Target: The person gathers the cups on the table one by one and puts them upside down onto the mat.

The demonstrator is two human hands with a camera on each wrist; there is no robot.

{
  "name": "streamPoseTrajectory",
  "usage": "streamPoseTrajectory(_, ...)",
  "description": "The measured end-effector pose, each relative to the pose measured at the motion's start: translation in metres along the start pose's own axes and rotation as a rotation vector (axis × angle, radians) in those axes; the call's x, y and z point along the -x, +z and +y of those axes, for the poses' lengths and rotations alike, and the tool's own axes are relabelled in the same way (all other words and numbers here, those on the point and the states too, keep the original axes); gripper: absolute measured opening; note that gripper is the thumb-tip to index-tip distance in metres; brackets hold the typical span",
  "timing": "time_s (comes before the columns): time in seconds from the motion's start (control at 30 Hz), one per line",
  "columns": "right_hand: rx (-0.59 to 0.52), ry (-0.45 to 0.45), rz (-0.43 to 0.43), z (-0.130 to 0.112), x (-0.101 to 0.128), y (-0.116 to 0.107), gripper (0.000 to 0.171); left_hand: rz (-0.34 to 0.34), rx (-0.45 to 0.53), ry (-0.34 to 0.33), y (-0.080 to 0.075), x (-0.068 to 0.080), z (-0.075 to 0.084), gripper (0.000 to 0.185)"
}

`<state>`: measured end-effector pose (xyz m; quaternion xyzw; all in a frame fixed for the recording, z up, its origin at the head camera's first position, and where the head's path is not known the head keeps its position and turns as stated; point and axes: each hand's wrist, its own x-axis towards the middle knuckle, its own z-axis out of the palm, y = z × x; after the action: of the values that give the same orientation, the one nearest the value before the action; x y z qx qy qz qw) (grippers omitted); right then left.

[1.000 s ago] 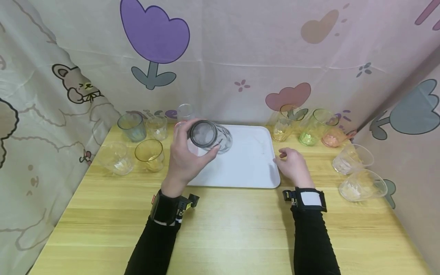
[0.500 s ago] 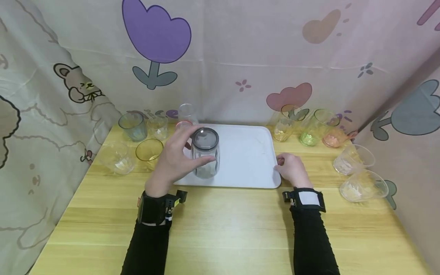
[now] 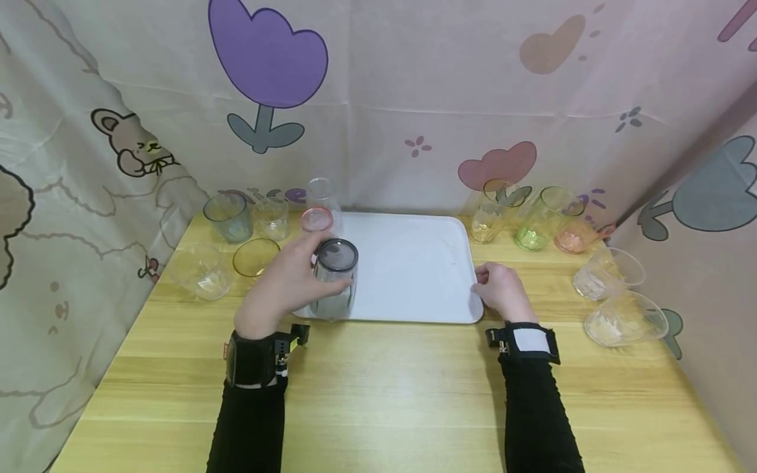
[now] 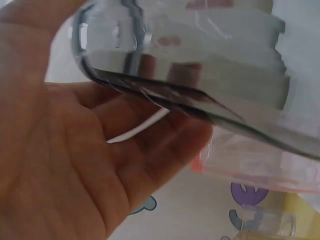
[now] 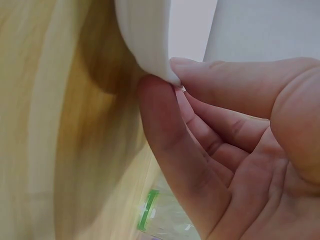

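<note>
A clear glass with a dark grey round top [image 3: 338,256] is upright over the front left corner of a white tray [image 3: 414,269]. My left hand [image 3: 290,276] grips this glass, thumb on the near side and fingers behind it. In the left wrist view, the palm faces the smooth glass wall [image 4: 220,55], and a pink-edged glass shows beyond. Whether its base touches the tray cannot be told. At the tray's right edge, my right hand [image 3: 501,289] pinches the rim between thumb and fingers; the right wrist view shows the white rim [image 5: 150,40] between them.
Behind the left hand stand a pink-rimmed glass [image 3: 316,221] and a tall clear glass [image 3: 321,192]. Several glasses group at left, including an amber one [image 3: 255,257] and a blue-grey one [image 3: 227,218]. Right of the tray are yellow, green [image 3: 532,236], orange and clear glasses [image 3: 623,320].
The left hand has brought the glass toward me and slightly left, from tilted near the tray's back to upright at its front left corner. The right hand stays on the tray's edge.
</note>
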<state>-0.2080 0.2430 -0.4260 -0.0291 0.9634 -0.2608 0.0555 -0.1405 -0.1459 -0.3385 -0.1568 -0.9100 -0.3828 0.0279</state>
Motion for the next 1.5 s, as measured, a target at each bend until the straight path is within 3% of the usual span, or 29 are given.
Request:
streamPoseTrajectory(0.4,0.007,0.000,-0.009,0.000,0.000,0.000,0.035,-0.037,-0.041,-0.138,-0.008,0.002,-0.008,0.075)
streamPoseTrajectory(0.83,0.008,0.005,-0.013,-0.001,0.001,0.000,0.034,-0.047,-0.117,-0.176,-0.009,0.005,-0.015,0.074)
streamPoseTrajectory(1.3,0.005,0.015,-0.020,-0.002,0.000,0.000,0.036,-0.065,-0.102,-0.184,-0.011,0.005,-0.015,0.069)
streamPoseTrajectory(1.5,0.006,0.017,-0.020,-0.003,-0.001,0.000,0.036,-0.052,-0.109,-0.207,-0.011,0.006,-0.011,0.077)
